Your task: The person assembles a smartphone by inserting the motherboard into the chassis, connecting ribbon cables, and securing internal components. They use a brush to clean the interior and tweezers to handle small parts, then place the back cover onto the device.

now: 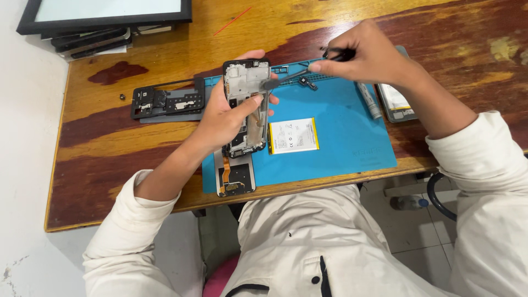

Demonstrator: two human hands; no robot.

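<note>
Head view, tabletop edges: the wooden tabletop (110, 148) has its near edge just past the person's lap and its left edge beside a pale wall; bare wood lies open left of the blue mat (341, 132).
Head view, open room: the mat's right half is mostly bare; its near edge runs close to the tabletop's near edge.
Head view, left hand (225, 118): its grip is closed around the opened phone frame (246, 82), thumb pressed across the front, holding it tilted up off the mat's left end.
Head view, right hand (374, 55): its grip is pinched shut on dark tweezers (289, 77), whose tip reaches left to the upper right edge of the phone frame.
Head view, phone frame to grips: it sits inside the left grip and just left of the right hand, joined to it by the tweezers.
Head view, nearby on mat: a white battery (294, 135) with yellow edges lies flat just right of the left hand; a small board with a flex strip (235, 177) lies below the phone.
Head view, off the mat: a black phone panel (168, 103) lies to the left; a grey tube (369, 102) and another phone part (397, 102) lie under the right forearm.
Head view, far left corner: a black-framed screen (104, 14) rests over stacked dark panels.
</note>
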